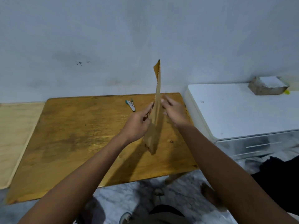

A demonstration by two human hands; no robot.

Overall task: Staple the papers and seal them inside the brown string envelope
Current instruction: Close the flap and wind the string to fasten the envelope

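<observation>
Wooden worktop point(72, 135) below, stapler point(130, 105) lying near its back; your left hand point(137, 125) pinches the upright envelope point(156, 110), your right hand point(175, 113) touches it, fingers relaxed.

Matt brown paper envelope point(156, 110) with striped edge; under the grip, a glossy, varnished orange-brown wooden table point(77, 133).

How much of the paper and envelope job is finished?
Probably done: the stapler lies alone on the wooden table, and no loose papers show, so they may be stapled and tucked inside, though that cannot be seen. In hand: both hands hold the brown envelope upright above the table, the left hand gripping its striped edge and the right hand against its other side. Left: closing the flap and winding the string.
</observation>
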